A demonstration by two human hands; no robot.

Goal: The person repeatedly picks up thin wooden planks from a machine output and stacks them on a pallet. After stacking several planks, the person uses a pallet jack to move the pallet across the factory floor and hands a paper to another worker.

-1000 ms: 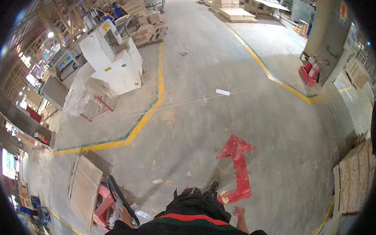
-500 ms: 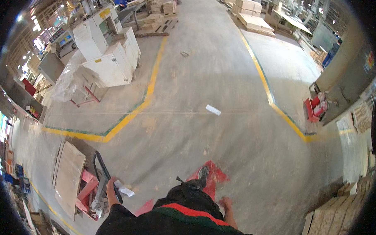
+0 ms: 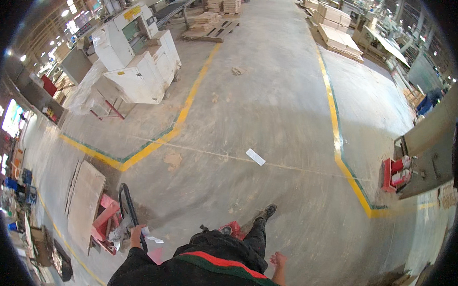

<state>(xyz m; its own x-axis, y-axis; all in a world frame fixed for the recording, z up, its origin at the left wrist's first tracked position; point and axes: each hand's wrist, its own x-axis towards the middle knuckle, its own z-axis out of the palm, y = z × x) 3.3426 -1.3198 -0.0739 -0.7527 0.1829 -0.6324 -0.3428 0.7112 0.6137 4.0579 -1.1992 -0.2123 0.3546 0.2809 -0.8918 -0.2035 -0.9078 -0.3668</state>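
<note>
My left hand [image 3: 136,235] is closed around the black loop handle [image 3: 127,202] of a red pallet jack [image 3: 104,220] at the lower left. A flat brown board [image 3: 86,196] rides tilted in view beside the jack's red body. A white slip of paper [image 3: 154,238] shows right by my left hand; whether I hold it or it hangs on the handle, I cannot tell. My right hand [image 3: 279,259] swings free at my right side, fingers loosely bent and somewhat apart, with nothing in it.
A concrete aisle runs ahead between yellow lines [image 3: 194,91]. On the left stands a white machine [image 3: 140,74], with wood stacks beyond it. White paper [image 3: 255,157] lies on the floor. Red extinguishers [image 3: 400,171] sit by a pillar at right, where a person in dark blue [image 3: 429,101] stands.
I have stepped forward, my right foot now ahead. The floor paper is nearer, and the view has turned slightly left. My left hand keeps its grip on the handle while the pallet jack comes along.
</note>
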